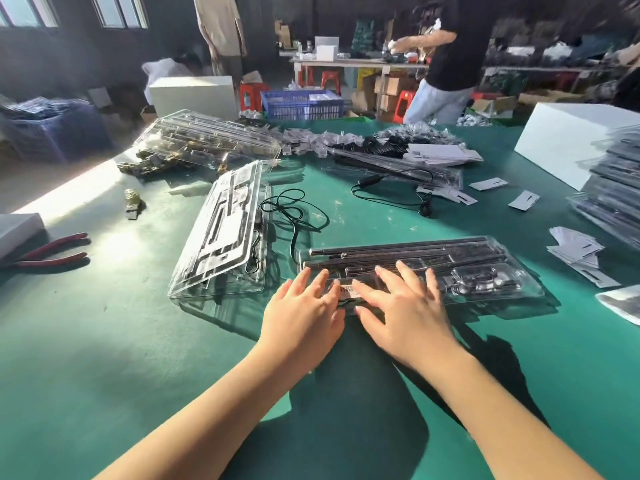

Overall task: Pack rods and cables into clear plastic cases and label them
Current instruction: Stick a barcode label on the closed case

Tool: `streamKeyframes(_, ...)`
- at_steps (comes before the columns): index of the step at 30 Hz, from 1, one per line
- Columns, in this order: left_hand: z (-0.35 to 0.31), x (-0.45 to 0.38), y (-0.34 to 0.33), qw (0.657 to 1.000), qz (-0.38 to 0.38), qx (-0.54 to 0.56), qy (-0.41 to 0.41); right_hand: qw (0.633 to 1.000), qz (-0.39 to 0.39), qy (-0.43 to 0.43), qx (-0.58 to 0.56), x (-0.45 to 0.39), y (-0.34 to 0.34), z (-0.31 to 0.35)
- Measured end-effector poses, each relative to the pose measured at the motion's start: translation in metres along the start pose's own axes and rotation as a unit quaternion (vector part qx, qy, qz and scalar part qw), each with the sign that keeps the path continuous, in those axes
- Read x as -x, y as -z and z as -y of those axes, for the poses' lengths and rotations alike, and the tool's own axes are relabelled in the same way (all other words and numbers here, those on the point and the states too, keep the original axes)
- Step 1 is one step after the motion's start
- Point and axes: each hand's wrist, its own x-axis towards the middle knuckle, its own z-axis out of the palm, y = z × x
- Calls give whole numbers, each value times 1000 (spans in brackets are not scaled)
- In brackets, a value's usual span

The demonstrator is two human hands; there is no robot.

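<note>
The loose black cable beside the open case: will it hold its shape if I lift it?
Probably not: the cable lies in slack loops on the table, so it looks floppy. It seems thin and light, and the loops may snag the open case.

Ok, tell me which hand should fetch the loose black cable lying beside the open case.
Left. The left hand rests at the packed case's left end, on the side toward the loose cable and open case; the right hand would cross over.
</note>
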Motion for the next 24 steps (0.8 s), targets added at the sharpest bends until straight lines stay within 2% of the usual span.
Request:
streamKeyframes(2,-7,3,-2,1000,22,12,15,1000,6,-9,11,0,-2,1)
streamKeyframes(5,-14,3,-3,999,-1,28,28,999,41,-7,-24,0,-4,-2)
streamKeyframes(7,-15,1,-3,1000,-11,26,-5,999,39,-4,-25,-1,-5,-4)
streamKeyframes(10,-11,-3,-4,997,30,61,-34,1000,15,4,-17,-3,-7,0)
streamKeyframes(14,-6,-7,-7,995,39,82,-48,998,46,4,-39,-3,-8,2)
streamKeyframes(16,-4,-8,-7,994,35,91,-47,998,30,9,-63,-1,-7,4)
streamKeyframes(17,-3,-8,-8,994,32,99,-41,995,-4,0,-102,0,-4,4)
streamKeyframes(19,-2,-9,-7,991,27,128,-19,971,-126,-81,-186,-5,7,-2)
streamKeyframes(21,0,-9,-6,988,18,150,-4,933,-195,-233,-191,-19,26,-30)
streamKeyframes(22,1,-10,-6,988,12,153,-2,922,-167,-307,-169,-25,37,-51)
streamKeyframes(24,3,-11,-5,987,9,158,4,899,-52,-406,-154,-35,55,-98)
